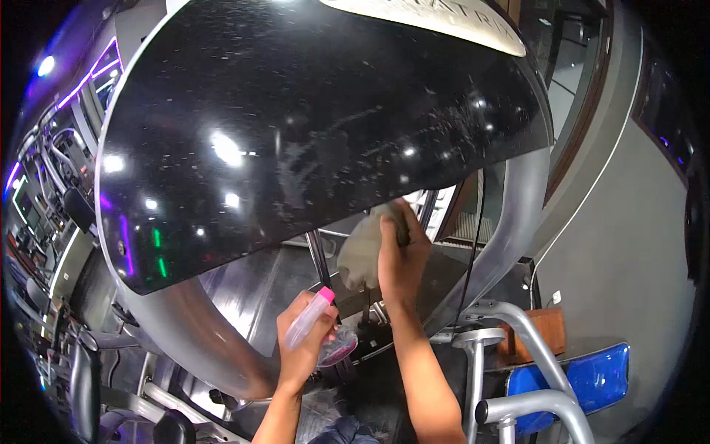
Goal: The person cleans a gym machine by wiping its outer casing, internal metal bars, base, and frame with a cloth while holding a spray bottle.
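My left hand is closed around a clear spray bottle with a pink tip. Its see-through lower part shows something pink inside, below my fingers. In my right hand is a bunched grey-green cloth, hanging down to the left of the fingers. That hand is at the lower edge of a large glossy black panel on a gym machine. Pale smears and specks mark the panel, along with light reflections. Whether the cloth touches the panel I cannot tell.
Thick grey tubes of the machine's frame curve down on both sides. At the lower right stand silver bars and a blue pad near a grey wall. Other gym equipment lines the left.
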`<action>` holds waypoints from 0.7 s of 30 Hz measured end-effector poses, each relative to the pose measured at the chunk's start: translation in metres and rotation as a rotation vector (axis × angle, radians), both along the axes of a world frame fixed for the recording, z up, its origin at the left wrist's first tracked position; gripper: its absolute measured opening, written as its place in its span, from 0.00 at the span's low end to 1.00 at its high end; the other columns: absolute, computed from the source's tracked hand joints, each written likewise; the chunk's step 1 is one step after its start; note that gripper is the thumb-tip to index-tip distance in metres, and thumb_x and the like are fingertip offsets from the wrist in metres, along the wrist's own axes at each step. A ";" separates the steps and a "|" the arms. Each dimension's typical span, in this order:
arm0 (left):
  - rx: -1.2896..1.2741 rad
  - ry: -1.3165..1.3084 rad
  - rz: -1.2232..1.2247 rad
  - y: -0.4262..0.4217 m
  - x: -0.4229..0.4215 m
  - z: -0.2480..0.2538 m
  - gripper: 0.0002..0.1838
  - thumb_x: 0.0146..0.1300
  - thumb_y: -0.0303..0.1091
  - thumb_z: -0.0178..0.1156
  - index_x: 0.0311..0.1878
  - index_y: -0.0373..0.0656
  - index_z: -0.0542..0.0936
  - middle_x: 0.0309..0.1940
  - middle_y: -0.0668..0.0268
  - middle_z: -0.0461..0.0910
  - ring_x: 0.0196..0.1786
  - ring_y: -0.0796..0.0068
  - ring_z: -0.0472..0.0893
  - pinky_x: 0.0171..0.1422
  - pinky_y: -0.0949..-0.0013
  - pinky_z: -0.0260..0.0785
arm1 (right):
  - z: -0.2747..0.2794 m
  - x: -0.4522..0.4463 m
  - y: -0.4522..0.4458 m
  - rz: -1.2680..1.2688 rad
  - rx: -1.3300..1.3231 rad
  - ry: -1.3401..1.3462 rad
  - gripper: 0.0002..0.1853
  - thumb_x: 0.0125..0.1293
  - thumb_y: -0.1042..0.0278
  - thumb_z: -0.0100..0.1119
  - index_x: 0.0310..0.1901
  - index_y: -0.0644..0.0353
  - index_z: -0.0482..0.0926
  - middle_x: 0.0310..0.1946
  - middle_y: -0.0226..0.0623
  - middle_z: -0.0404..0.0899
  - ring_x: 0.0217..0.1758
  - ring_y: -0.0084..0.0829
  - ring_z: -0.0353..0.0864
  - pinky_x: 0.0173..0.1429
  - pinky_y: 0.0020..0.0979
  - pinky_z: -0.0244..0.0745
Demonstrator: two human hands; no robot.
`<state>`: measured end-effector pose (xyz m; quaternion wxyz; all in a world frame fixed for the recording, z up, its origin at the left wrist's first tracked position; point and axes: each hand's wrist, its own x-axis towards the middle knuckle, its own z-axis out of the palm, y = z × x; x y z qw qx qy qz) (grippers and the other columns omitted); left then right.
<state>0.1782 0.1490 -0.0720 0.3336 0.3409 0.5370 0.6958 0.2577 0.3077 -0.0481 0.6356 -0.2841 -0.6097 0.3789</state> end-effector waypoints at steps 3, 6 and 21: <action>-0.012 0.082 -0.056 -0.006 -0.004 0.004 0.03 0.63 0.25 0.59 0.35 0.36 0.79 0.29 0.66 0.78 0.29 0.81 0.78 0.34 0.76 0.70 | 0.005 -0.008 0.003 0.021 -0.011 0.014 0.19 0.74 0.67 0.53 0.62 0.65 0.76 0.53 0.47 0.84 0.59 0.35 0.82 0.64 0.32 0.72; -0.024 0.070 -0.068 -0.011 -0.005 0.013 0.02 0.61 0.23 0.59 0.35 0.35 0.80 0.30 0.66 0.78 0.29 0.81 0.78 0.33 0.77 0.70 | -0.016 -0.009 0.002 -0.106 0.058 -0.078 0.19 0.74 0.67 0.53 0.62 0.63 0.76 0.54 0.46 0.83 0.59 0.39 0.83 0.64 0.35 0.73; -0.041 0.048 -0.134 -0.019 -0.012 0.004 0.03 0.60 0.24 0.60 0.35 0.34 0.80 0.32 0.66 0.78 0.29 0.80 0.79 0.33 0.76 0.70 | 0.053 0.016 -0.033 -0.293 0.781 -0.845 0.20 0.55 0.70 0.66 0.53 0.48 0.83 0.53 0.24 0.80 0.58 0.37 0.78 0.48 0.37 0.82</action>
